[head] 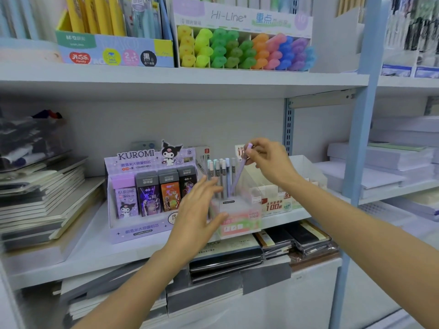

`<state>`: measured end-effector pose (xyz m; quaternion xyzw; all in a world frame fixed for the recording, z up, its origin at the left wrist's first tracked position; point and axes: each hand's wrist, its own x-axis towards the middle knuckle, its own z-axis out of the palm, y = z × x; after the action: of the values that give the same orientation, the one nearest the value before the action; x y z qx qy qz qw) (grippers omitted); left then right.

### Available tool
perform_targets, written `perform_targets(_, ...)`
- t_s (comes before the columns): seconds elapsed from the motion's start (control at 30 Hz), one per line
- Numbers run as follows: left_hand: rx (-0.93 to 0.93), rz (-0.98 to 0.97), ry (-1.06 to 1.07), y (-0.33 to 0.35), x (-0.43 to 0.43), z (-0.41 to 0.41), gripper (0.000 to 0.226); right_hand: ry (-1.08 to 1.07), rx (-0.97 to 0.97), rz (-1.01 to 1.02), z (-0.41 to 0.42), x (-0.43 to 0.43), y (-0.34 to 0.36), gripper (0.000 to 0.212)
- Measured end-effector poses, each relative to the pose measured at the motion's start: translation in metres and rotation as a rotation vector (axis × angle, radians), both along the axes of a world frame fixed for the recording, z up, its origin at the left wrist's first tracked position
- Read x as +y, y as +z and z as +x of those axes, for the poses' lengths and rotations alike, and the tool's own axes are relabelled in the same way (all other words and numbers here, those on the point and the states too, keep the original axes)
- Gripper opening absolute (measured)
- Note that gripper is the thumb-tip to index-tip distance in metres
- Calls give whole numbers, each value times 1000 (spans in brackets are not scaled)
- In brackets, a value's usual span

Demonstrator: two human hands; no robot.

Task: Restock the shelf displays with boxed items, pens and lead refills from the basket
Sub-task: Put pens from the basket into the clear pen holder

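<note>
Right hand (268, 160) up high, its grip pinched together on the cap end of the purple refill tube (239, 175) (a slim lead tube by the look of it, though it could pass for a pen). The tube hangs slanted below the grip, and its lower end is down among the upright tubes (221, 173) in the pastel display box (240, 225).

Below and to the left of that grip, the left hand (199, 210) lies against the box front. Its fingers are straight and spread, its grip apart and clamped on nothing, just bracing. Further left stands the Kuromi display (142, 193), and everything sits on the white shelf (95, 252). No basket in view.

My call is that this is the slotting step, and the slant is the thing to fix. Swing the cap end over until the tube stands straight under the grip, then lower it into a free slot rather than forcing it. The light box could slide back or tip, so the left palm should press on the front until the tube is seated. Loosen the pinch only once the tube stands by itself, and lift clear straight up so the neighbours aren't knocked.
</note>
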<state>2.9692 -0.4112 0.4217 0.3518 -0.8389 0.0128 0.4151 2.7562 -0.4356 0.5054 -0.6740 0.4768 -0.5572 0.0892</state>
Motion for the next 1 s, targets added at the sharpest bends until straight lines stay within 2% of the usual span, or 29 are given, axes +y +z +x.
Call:
perform_targets(0.27, -31, -57, 3, -4, -5, 3, 53, 36, 226, 25, 8, -17, -6, 14)
perform_targets(0.4, -35, -75, 5, -5, -7, 2, 54, 45, 203, 62, 11, -24, -4, 9)
perform_targets(0.53, -25, -74, 9, -7, -9, 3, 54, -22, 172, -9, 17, -34, -9, 11)
perform_targets(0.63, -18, -71, 14, -8, -12, 4, 53, -137, 298, -27, 21, -42, -13, 8)
perform_targets(0.73, -13, -58, 31, -8, -13, 2, 53, -205, 373, -9, 25, -45, -13, 19)
perform_targets(0.87, -27, -48, 51, -6, -11, 2, 56, -180, 330, -40, 24, -27, -10, 31)
perform_targets(1.0, 59, -155, 40, -23, 6, 4, 41, -73, 201, -251, 29, 26, -22, 16)
